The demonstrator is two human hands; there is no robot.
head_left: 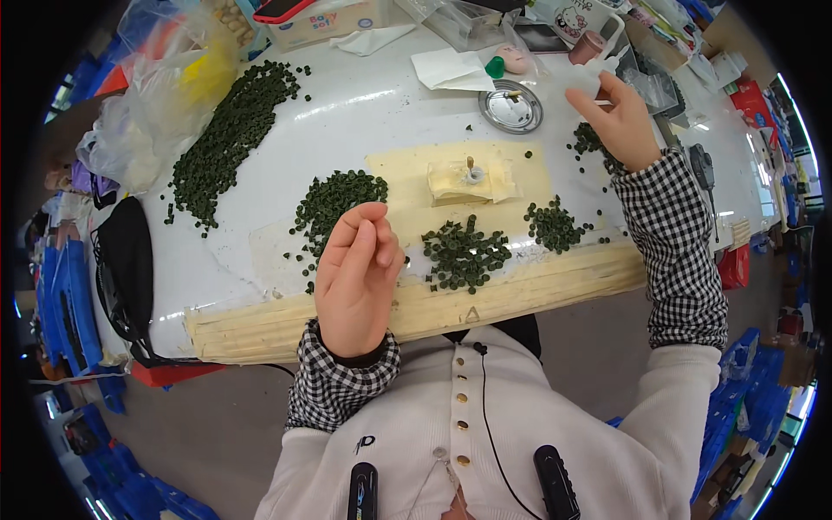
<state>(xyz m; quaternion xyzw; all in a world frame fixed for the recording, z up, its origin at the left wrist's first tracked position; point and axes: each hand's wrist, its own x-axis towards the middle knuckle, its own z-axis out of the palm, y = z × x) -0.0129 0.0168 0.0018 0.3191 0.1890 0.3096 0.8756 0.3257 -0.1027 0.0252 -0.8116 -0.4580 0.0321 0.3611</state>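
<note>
My left hand (354, 282) is raised over the table's near edge, palm up. Its fingers are curled, with thumb and forefinger close together; anything between them is too small to make out. Behind it lies a pile of small dark green round pieces (334, 198). My right hand (617, 121) is stretched to the far right, thumb and forefinger apart beside some whitish translucent plastic (585, 80). Below that hand is another group of green pieces (587, 139). Between my hands stands a cream-coloured block (451, 186) with a small upright metal pin (471, 165) on top.
Two smaller green heaps (466, 258) (555, 227) lie before the block, and a long heap (230, 134) at far left. A round metal dish (510, 107), pink spool (588, 48) and plastic bags (147, 121) stand farther back. Taped cream strips (416, 303) line the near edge.
</note>
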